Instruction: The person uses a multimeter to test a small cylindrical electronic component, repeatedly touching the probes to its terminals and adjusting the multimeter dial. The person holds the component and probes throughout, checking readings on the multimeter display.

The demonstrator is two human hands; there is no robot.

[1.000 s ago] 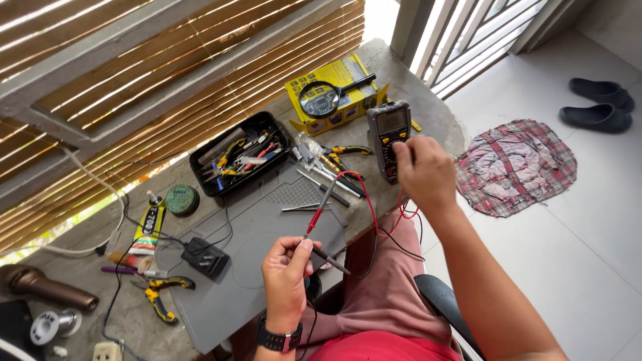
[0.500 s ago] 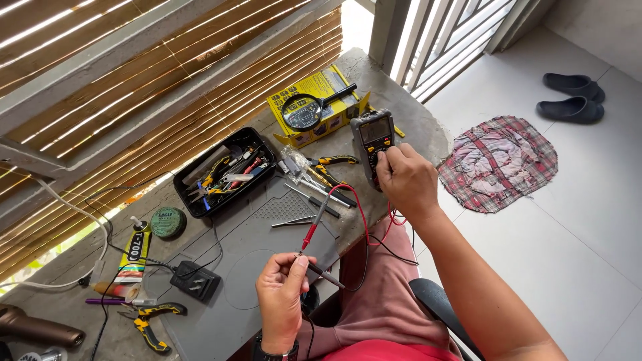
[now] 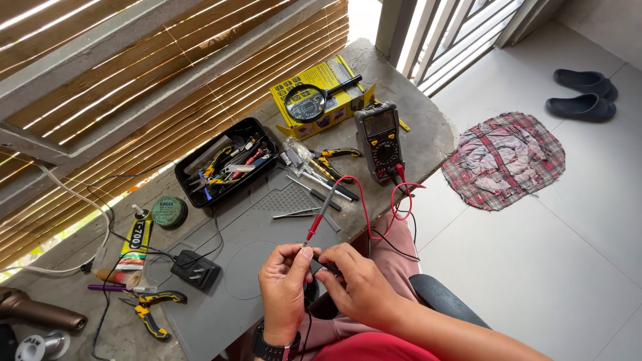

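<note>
My left hand [image 3: 283, 285] pinches the red test probe [image 3: 319, 215], whose tip points up and away over the grey work mat [image 3: 249, 235]. My right hand [image 3: 356, 281] sits right beside it, fingers closed on the black probe [image 3: 328, 265], mostly hidden between both hands. Red and black leads [image 3: 374, 214] run from the probes to the dark multimeter [image 3: 380, 141] lying on the concrete bench. Tweezers [image 3: 297, 213] lie on the mat just beyond my hands.
A black tray of hand tools [image 3: 226, 165], a magnifying glass [image 3: 311, 100] on a yellow box [image 3: 340, 100], loose screwdrivers [image 3: 321, 179], a solder tin [image 3: 168, 210], a glue tube [image 3: 133, 244], a black adapter [image 3: 194, 269] and yellow pliers [image 3: 150, 310] crowd the bench. A patterned rug [image 3: 505, 157] and slippers [image 3: 580, 93] lie on the floor.
My right hand left the multimeter and came down to my left hand, now gripping the black probe. The view shifted slightly.
</note>
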